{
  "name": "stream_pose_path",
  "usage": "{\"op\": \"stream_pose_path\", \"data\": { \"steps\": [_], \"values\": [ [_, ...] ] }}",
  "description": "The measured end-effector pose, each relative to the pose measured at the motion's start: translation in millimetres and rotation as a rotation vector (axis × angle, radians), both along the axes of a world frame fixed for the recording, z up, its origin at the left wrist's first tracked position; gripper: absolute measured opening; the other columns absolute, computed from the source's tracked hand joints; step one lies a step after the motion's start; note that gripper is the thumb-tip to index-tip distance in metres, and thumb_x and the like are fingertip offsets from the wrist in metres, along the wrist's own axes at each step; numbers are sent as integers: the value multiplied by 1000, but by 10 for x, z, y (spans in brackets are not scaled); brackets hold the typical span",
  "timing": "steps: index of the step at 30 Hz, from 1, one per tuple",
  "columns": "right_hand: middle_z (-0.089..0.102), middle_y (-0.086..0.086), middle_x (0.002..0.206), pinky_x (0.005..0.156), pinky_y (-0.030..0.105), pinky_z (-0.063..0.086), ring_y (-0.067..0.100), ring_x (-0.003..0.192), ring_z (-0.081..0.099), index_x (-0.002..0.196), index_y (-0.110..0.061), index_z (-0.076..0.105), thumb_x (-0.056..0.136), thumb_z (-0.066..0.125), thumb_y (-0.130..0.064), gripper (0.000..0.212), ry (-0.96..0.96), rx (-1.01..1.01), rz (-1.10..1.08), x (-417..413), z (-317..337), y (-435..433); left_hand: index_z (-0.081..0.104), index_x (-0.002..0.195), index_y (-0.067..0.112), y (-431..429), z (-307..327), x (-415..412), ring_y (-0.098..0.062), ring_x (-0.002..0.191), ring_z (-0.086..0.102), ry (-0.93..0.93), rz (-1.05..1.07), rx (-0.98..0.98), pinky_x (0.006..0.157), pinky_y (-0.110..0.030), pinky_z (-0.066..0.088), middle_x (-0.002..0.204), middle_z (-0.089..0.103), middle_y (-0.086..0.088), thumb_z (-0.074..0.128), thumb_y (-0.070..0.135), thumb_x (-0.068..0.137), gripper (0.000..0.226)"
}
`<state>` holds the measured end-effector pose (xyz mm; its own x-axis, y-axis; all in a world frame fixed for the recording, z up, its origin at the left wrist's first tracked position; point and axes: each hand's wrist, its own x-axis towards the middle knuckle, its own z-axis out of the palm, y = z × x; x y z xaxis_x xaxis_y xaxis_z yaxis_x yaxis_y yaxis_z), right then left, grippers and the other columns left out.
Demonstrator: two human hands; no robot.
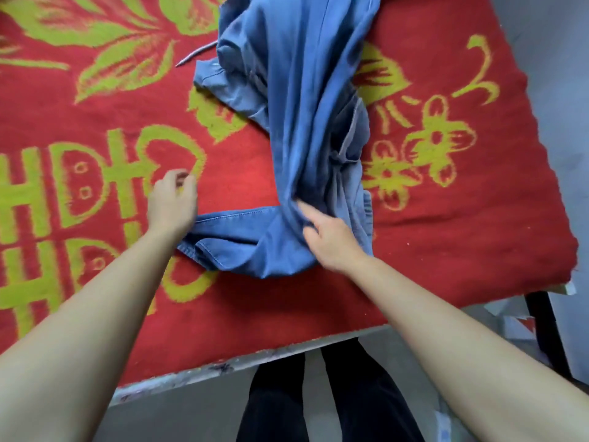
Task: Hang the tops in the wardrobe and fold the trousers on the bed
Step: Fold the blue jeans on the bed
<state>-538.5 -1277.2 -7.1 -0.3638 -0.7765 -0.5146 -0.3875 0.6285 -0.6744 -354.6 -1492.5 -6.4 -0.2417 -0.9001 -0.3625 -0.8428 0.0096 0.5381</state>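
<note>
Blue trousers [296,90] lie crumpled on a red blanket [95,202] with yellow-green motifs, their near end turned leftward. Left hand [173,199]: just left of the trousers, fingers loosely curled, holding nothing. Right hand [331,240]: on the trousers' bunched near part, fingers stretched onto the cloth; blur hides whether they pinch it. Thin dark cord [196,54]: beside the trousers' far left edge

The light is bright and even, perhaps from above, with only soft shadows. The right hand [331,240] looks smeared and the left hand [173,199] a bit fuzzy. The red blanket [255,298] bends near the corners.
</note>
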Motion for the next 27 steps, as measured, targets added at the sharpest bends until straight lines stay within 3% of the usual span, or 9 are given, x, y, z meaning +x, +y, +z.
{"op": "stream_pose_path", "data": {
  "steps": [3,5,8,12,14,18,20,24,27],
  "values": [
    [53,1,147,110,31,39,28,132,51,148,-40,42,94,45,-17,58,10,124,359,266,-110,244,47,140,12,34,23,-707,-13,118,53,289,42,179,101,-25,38,134,57,-5,56,55,93,64],
    [59,3,140,100,31,45,30,124,55,144,-36,48,92,49,-22,54,-43,209,576,415,-152,354,46,140,16,88,-18,-1057,-9,120,55,422,37,333,107,-28,41,135,59,1,68,63,78,80],
    [68,4,123,87,29,45,27,111,61,136,-30,56,89,57,-33,47,-157,334,638,446,-154,448,47,137,20,166,-134,-1143,-22,124,57,275,-72,223,106,-36,44,132,61,1,70,60,69,82],
    [71,9,104,94,39,47,27,102,62,98,-14,75,96,49,-27,29,-45,229,207,95,-114,278,45,136,25,166,-245,-813,-31,122,57,201,-94,58,99,-42,46,130,63,-2,61,49,75,68],
    [70,12,112,98,34,43,28,110,61,104,-10,73,98,50,-20,26,102,76,-123,-169,-36,38,49,135,25,161,-259,-653,-29,121,58,186,-146,103,98,-44,47,128,64,-3,62,50,75,66],
    [62,9,106,86,29,41,20,95,59,102,-10,66,99,53,-28,22,309,-176,-531,-660,229,-685,62,121,17,187,-242,-345,-25,115,62,132,-143,207,95,-45,50,118,69,-6,65,51,71,61],
    [55,1,120,95,27,42,11,104,55,123,-17,59,97,53,-42,37,235,-213,-642,-820,323,-1086,66,114,13,239,-248,-240,-25,111,64,116,-153,254,92,-45,52,114,71,-8,69,47,73,53],
    [31,7,158,118,45,26,27,145,30,157,-11,16,78,53,-81,111,-85,-42,-644,-935,409,-1743,67,106,6,285,-274,-78,-29,106,66,-11,-225,325,88,-47,52,108,71,-11,75,39,81,42],
    [55,0,127,103,36,40,22,117,52,145,-4,36,69,71,-74,109,-187,-12,-590,-937,452,-1957,65,104,5,304,-279,11,-30,103,65,-108,-248,331,86,-47,52,106,70,-11,73,41,82,42]
  ]
}}
